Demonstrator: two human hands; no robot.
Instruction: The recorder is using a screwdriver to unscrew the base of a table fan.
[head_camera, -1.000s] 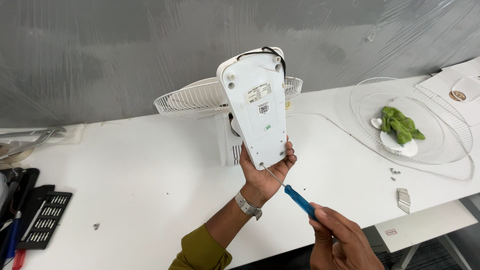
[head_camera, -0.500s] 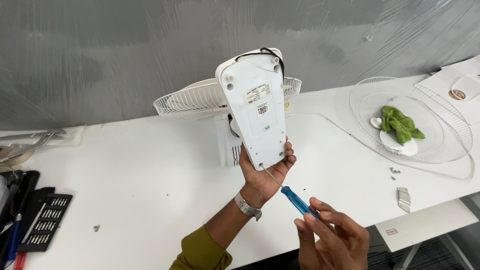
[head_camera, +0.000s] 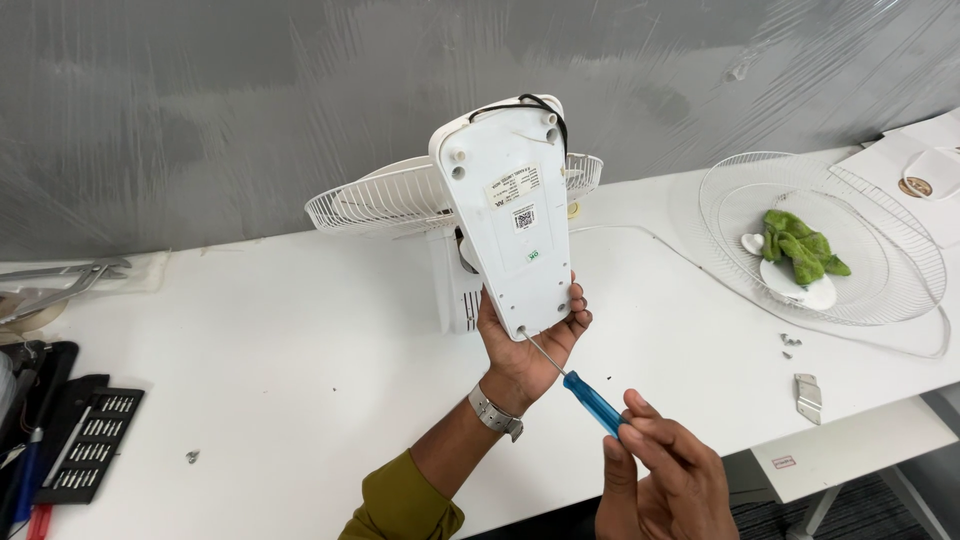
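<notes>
Fan base (head_camera: 512, 215), white and wedge-shaped, stands upright at the centre of the frame with its underside toward the camera. The left hand (head_camera: 528, 335) cups its narrow lower end, fingers curled around both edges. Two rectangular white labels sit on its upper half, one carrying a small square code, with a little green mark below them. The right hand (head_camera: 665, 470), lower right, pinches a blue-handled screwdriver (head_camera: 570, 380) whose tip meets the base's bottom corner. Behind it lies a white wire grille (head_camera: 385, 195). At right, another grille (head_camera: 880, 250) holds a green cloth (head_camera: 800, 245). A black bit set (head_camera: 95, 445) lies lower left.
</notes>
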